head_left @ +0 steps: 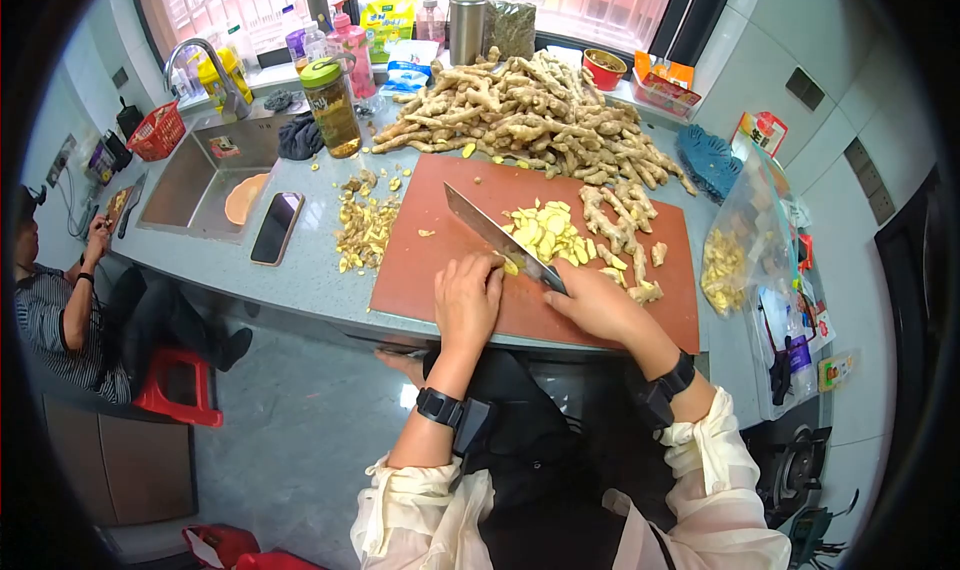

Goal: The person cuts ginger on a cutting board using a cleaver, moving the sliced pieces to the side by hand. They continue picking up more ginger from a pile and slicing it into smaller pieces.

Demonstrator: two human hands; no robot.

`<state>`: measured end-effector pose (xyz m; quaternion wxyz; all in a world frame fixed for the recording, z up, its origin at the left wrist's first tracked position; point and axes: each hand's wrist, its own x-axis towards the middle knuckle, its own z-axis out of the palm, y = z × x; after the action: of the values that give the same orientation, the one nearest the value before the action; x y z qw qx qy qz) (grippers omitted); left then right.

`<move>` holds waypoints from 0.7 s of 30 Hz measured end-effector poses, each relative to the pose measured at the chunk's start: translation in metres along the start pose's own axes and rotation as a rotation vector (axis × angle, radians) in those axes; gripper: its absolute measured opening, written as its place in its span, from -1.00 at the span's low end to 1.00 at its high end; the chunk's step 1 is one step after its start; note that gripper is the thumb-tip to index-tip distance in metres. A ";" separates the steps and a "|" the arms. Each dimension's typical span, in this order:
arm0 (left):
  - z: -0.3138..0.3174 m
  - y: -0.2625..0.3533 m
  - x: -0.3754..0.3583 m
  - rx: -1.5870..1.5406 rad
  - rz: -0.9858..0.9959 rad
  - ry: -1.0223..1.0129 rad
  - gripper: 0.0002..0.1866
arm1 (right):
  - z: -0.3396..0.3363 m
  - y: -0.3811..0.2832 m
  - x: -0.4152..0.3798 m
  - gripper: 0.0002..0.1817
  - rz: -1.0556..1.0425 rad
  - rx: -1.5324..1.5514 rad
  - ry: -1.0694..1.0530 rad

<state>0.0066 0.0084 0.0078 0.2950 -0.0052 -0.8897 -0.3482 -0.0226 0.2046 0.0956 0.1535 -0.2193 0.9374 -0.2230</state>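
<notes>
My right hand [598, 302] grips the handle of a kitchen knife [492, 228], its blade slanting up and left across the reddish-brown cutting board [420, 240]. Fingers curled, my left hand [468, 295] holds a piece of ginger [508, 265] against the board beside the blade. Just beyond the knife lies a heap of yellow ginger slices [550, 232]. Whole ginger roots [618, 215] and smaller chunks rest on the board's right side. A big mound of unpeeled ginger [540, 110] rises behind the board. Small trimmings [365, 225] are scattered left of it.
Left of the board are a phone [277, 228], a lidded jar [332, 110] and a sink [185, 195]. A plastic bag with ginger pieces [725, 270] stands at the right, near a blue basket [708, 160]. Another person [75, 310] sits on a red stool [178, 390] at far left.
</notes>
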 end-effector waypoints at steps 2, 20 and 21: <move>0.000 0.000 0.000 0.002 -0.001 0.001 -0.87 | -0.002 0.012 -0.014 -0.62 -0.031 0.027 -0.034; 0.000 -0.001 -0.001 0.007 -0.010 -0.016 -0.87 | -0.022 0.013 -0.039 -0.60 -0.021 0.031 -0.062; 0.000 -0.002 -0.001 0.004 -0.001 -0.008 -0.87 | -0.022 0.015 -0.038 -0.60 -0.019 0.032 -0.063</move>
<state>0.0067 0.0076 0.0061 0.2914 -0.0054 -0.8916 -0.3466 -0.0036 0.2425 0.1143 0.1843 -0.2326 0.9262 -0.2324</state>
